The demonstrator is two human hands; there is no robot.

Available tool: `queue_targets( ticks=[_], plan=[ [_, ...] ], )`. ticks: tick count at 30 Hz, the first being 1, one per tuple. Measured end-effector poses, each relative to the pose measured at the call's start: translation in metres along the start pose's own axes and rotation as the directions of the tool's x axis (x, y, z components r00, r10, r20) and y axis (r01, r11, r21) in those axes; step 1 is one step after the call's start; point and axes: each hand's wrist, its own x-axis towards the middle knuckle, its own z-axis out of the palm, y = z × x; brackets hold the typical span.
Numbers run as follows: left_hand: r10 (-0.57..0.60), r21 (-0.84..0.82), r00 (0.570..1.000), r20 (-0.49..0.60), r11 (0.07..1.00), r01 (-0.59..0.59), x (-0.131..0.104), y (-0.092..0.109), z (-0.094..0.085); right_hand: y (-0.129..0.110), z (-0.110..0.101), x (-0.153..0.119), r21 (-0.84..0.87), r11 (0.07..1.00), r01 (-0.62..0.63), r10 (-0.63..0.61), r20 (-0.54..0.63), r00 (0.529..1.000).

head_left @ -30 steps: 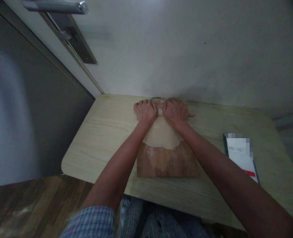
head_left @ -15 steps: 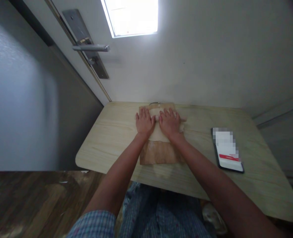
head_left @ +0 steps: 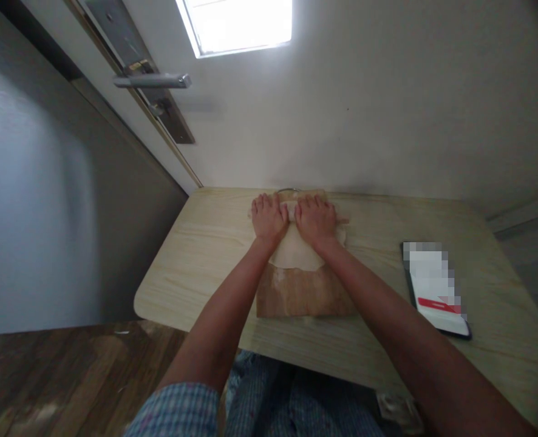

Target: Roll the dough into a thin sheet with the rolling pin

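My left hand (head_left: 269, 218) and my right hand (head_left: 316, 220) lie side by side over a wooden rolling pin (head_left: 343, 221), fingers curled over its far side. Most of the pin is hidden under them; one end sticks out on the right. Beneath it a thin, pale sheet of dough (head_left: 296, 252) is spread out, its uneven edge showing on the near side and at the right. The dough lies on a brown wooden cutting board (head_left: 303, 294), whose near part is bare. At the board's far edge a metal ring handle (head_left: 288, 189) shows.
A phone (head_left: 433, 282) with a lit, partly blurred screen lies at the right on the light wooden table (head_left: 191, 255). Behind the table stands a pale door with a metal lever handle (head_left: 153, 81) and a bright window (head_left: 241, 24).
My fingers, flatter before, are now more curled over the rolling pin. More of the dough's near edge shows. The view has shifted slightly, and the phone appears further right and lower.
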Motion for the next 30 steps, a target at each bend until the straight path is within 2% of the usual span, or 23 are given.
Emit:
queue_targets(
  ticks=[10,30],
  plan=[
    [-0.034,-0.034,0.996,0.08,0.999,0.037,0.038,0.004,0.009,0.006,0.005,0.038,-0.049,0.999,-0.003,0.006,0.061,0.998],
    [-0.084,-0.083,0.992,0.099,0.992,0.092,0.062,0.007,0.015,0.01,0.013,0.073,-0.069,0.997,-0.045,0.053,0.13,0.99]
  ],
)
